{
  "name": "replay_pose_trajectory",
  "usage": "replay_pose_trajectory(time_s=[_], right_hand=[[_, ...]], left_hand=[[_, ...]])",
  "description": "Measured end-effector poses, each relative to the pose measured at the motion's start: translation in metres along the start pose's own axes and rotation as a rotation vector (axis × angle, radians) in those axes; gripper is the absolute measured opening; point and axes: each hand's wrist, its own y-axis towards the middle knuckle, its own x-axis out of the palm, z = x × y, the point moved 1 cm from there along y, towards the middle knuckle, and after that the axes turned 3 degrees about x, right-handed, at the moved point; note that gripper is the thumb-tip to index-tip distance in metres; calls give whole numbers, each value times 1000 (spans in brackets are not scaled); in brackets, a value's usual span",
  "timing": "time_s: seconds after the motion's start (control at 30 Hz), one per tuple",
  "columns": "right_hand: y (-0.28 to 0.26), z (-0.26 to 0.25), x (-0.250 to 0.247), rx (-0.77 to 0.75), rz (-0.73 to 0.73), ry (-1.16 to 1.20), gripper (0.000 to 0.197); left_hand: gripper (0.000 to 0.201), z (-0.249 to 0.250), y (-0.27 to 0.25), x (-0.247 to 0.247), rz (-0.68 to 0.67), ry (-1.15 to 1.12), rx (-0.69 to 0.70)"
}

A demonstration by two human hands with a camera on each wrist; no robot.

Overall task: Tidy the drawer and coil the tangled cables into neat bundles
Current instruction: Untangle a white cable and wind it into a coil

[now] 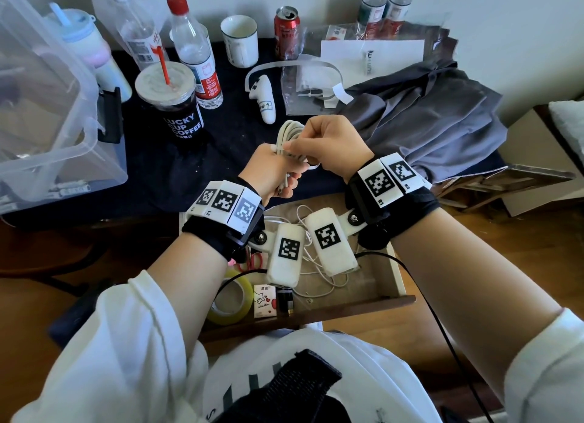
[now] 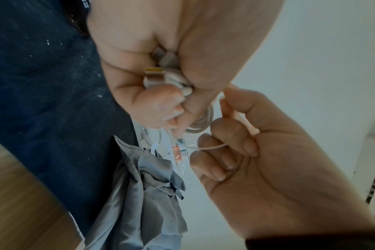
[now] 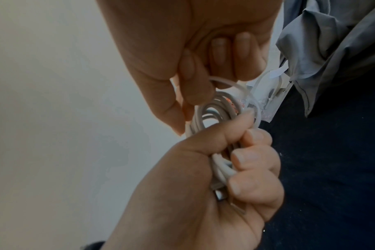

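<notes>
A coil of white cable [image 1: 286, 135] [image 2: 200, 121] [image 3: 210, 110] is held above the dark table top, behind the open drawer [image 1: 398, 264]. My left hand [image 1: 281, 170] [image 2: 156, 94] [image 3: 242, 157] grips the lower part of the coil, fingers curled round it, and a metal plug [image 2: 154, 71] sticks out of the fist. Just to the right, my right hand [image 1: 303, 141] [image 2: 231, 142] [image 3: 203, 76] pinches a thinner white strand [image 2: 210, 146] [image 3: 243, 88] that loops round the coil. More loose white cable [image 1: 316, 283] lies tangled in the drawer, partly hidden by my wrist cameras.
The drawer also holds a yellow tape roll [image 1: 230, 299], red scissors [image 1: 252, 261] and a small card box [image 1: 264, 301]. On the table stand a clear plastic bin [image 1: 47, 106], a coffee cup [image 1: 177, 106], bottles, a mug [image 1: 240, 40], a can [image 1: 286, 27], a white controller [image 1: 264, 98] and grey cloth [image 1: 426, 113].
</notes>
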Motion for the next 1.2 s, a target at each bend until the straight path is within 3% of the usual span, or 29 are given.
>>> replay_pose_trajectory(time_s=[0.2, 0.4, 0.7, 0.9, 1.03, 1.2], right_hand=[[-3, 1, -5, 32, -46, 45, 36], [-3, 3, -2, 27, -62, 106, 36], [-2, 7, 2, -37, -64, 144, 31], [-1, 13, 5, -119, -52, -27, 28], [-3, 2, -1, -89, -160, -158, 4], [-3, -2, -7, -53, -156, -289, 8]], left_hand=[[27, 3, -2, 1, -33, -29, -23], [27, 4, -2, 9, 112, 163, 20], [23, 2, 0, 9, 114, 210, 61], [24, 0, 3, 9, 92, 331, 22], [13, -3, 5, 7, -31, 397, -78], [13, -11, 9, 7, -63, 377, -131]])
